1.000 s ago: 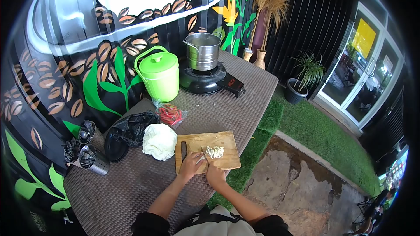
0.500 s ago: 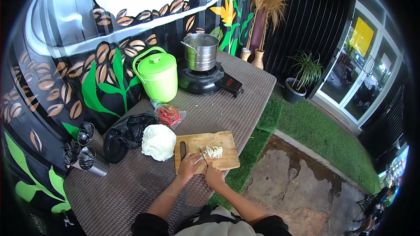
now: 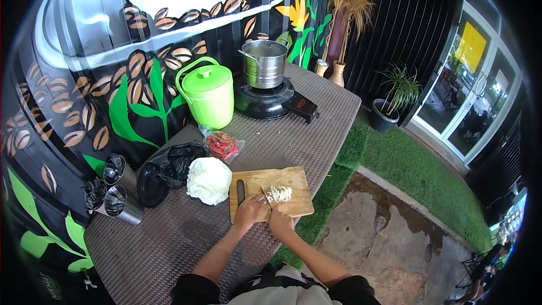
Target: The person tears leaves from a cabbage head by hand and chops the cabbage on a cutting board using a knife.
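Note:
A wooden cutting board [image 3: 299, 206] lies near the table's front edge, with a small heap of chopped pale pieces [image 3: 280, 194] on it. My right hand [image 3: 280, 222] is closed around a knife, whose thin blade [image 3: 267, 198] points away from me just left of the heap. Beside the blade, my left hand [image 3: 250, 211] rests on the board with its fingers bent together over something pale, mostly hidden by the fingers. A white-green cabbage [image 3: 209, 181] sits against the board's left side.
Behind the board are a bag of red chillies [image 3: 223, 146], a black plastic bag [image 3: 178, 164], a lime-green lidded bucket [image 3: 208, 99] and a steel pot [image 3: 264, 66] on a black stove [image 3: 262, 103]. Metal cups of cutlery [image 3: 130, 212] stand left. The table edge [image 3: 340, 146] runs along the right.
The view has shifted slightly. My left hand's fingers have drawn closer together beside the blade, and both hands remain at the board.

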{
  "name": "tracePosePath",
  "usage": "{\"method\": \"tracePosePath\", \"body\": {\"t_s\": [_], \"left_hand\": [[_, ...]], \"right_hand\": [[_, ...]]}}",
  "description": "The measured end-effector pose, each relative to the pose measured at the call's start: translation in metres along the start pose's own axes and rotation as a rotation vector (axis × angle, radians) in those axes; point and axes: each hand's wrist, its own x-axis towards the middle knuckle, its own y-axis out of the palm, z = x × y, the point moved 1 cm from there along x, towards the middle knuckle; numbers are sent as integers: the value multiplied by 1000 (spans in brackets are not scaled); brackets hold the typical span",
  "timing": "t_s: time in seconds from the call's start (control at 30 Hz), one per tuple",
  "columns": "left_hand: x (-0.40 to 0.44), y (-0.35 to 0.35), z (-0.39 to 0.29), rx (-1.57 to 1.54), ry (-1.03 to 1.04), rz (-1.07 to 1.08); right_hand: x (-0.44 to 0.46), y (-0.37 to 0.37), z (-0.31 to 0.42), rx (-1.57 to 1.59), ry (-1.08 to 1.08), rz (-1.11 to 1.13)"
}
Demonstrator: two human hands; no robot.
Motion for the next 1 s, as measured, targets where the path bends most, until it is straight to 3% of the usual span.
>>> {"method": "tracePosePath", "body": {"t_s": [0.17, 0.37, 0.57, 0.67, 0.87, 1.0], "left_hand": [[-1, -1, 0, -10, -7, 9], [-3, 2, 5, -67, -53, -17], [-1, -5, -4, -24, -29, -41], [0, -2, -2, -18, -27, -49], [0, -4, -7, -23, -54, -57], [-1, -2, -4, -15, -62, -69]], "right_hand": [[16, 0, 1, -24, -34, -47], [13, -22, -7, 45, -77, 59], [-11, 19, 4, 35, 60, -100], [-2, 18, 1, 2, -1, -121], [26, -7, -11, 23, -85, 9], [7, -6, -5, 10, -32, -25]]}}
